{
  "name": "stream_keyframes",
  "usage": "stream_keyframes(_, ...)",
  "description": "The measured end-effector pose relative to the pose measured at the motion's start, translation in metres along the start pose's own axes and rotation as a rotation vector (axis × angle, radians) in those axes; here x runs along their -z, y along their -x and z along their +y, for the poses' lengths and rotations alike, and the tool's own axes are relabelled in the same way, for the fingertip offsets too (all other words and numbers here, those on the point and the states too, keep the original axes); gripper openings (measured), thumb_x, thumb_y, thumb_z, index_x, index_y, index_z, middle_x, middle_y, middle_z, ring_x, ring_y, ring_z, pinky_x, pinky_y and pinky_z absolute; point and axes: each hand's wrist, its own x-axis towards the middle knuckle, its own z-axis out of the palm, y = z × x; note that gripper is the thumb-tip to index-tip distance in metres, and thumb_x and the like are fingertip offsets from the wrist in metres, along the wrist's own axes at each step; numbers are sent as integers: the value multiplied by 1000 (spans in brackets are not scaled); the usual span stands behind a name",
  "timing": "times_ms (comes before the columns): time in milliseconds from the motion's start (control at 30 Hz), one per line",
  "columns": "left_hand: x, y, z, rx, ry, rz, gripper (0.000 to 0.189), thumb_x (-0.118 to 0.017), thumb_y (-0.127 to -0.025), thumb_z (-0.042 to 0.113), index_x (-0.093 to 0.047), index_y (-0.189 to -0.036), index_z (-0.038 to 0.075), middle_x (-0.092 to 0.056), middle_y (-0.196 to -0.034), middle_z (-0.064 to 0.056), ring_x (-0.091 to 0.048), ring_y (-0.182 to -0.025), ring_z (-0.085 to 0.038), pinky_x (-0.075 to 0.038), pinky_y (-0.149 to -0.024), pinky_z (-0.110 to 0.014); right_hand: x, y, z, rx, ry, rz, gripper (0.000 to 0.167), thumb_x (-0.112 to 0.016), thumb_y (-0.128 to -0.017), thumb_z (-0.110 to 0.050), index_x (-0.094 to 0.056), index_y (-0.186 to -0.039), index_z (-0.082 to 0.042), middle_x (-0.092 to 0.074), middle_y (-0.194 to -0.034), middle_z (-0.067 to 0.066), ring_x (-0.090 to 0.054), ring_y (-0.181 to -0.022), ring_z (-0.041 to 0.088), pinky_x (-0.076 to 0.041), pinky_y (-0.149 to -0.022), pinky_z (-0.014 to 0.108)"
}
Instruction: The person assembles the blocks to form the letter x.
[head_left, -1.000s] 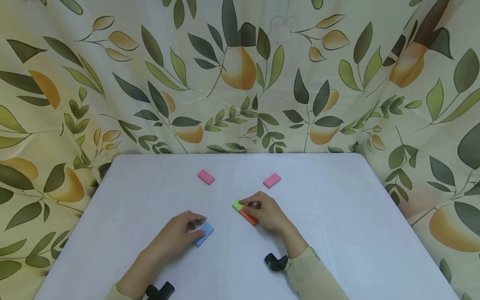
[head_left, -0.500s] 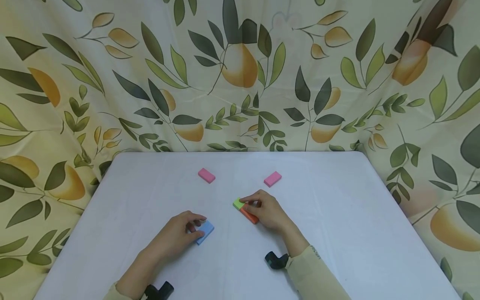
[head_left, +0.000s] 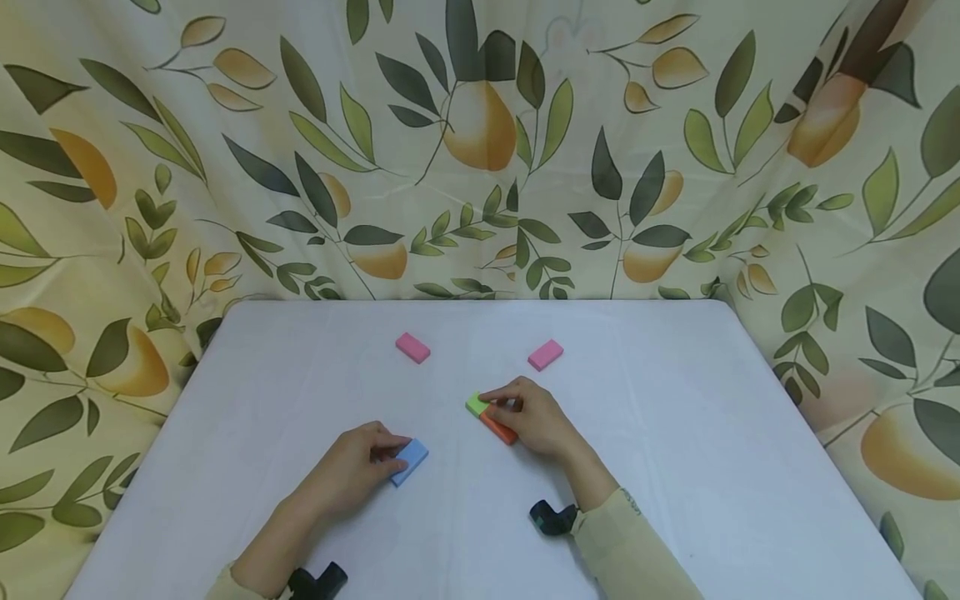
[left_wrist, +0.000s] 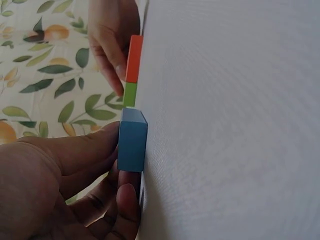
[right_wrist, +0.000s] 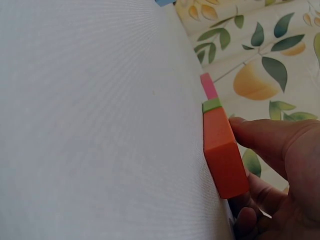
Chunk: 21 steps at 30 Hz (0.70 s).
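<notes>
On the white-covered table, my left hand (head_left: 356,468) pinches a light blue rectangular block (head_left: 411,461). The left wrist view shows the thumb on one side of this blue block (left_wrist: 132,145), with the other fingers curled below. Farther right, my right hand (head_left: 536,423) holds an orange block (head_left: 501,430) between thumb and fingers. A bright green block (head_left: 476,404) lies end to end against the orange one, and the right index fingertip reaches its edge. In the right wrist view the orange block (right_wrist: 222,155) hides most of the green block (right_wrist: 212,104).
Two pink blocks lie farther back, a left one (head_left: 412,347) and a right one (head_left: 545,355), both angled. A leaf-and-fruit patterned curtain (head_left: 480,208) hangs behind the white tabletop (head_left: 645,433). Black wrist cameras sit at both sleeves.
The left fingers have closed in on the blue block, which has barely moved. My right hand keeps its place at the orange and green blocks. The head view has tilted very slightly.
</notes>
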Motion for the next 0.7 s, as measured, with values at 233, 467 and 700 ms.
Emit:
stream_keyframes(233,0,0,1,7,7,8,29,-79,-92,19,-78,-121,19,-63,-91,12,-56,-85,-8,-48,-74,-21,0,0,-2,0,3,-1,24,-77,-94,-22,-80,-115,-34,-64,-102,-5,-53,-86,17,-43,-73,32)
stream_keyframes(467,2,-2,1,13,26,1,28,-80,-91,20,-78,-119,23,-63,-90,10,-56,-84,-10,-48,-72,-22,0,-1,-1,-6,0,-7,24,-77,-95,-24,-79,-116,-35,-63,-102,-5,-53,-87,17,-43,-74,33)
stream_keyframes(700,1,-2,0,16,29,5,27,-81,-90,19,-79,-117,24,-64,-90,11,-58,-85,-10,-49,-74,-22,0,-1,0,-12,-7,-8,24,-77,-95,-24,-79,-116,-36,-63,-103,-5,-53,-88,18,-43,-74,33)
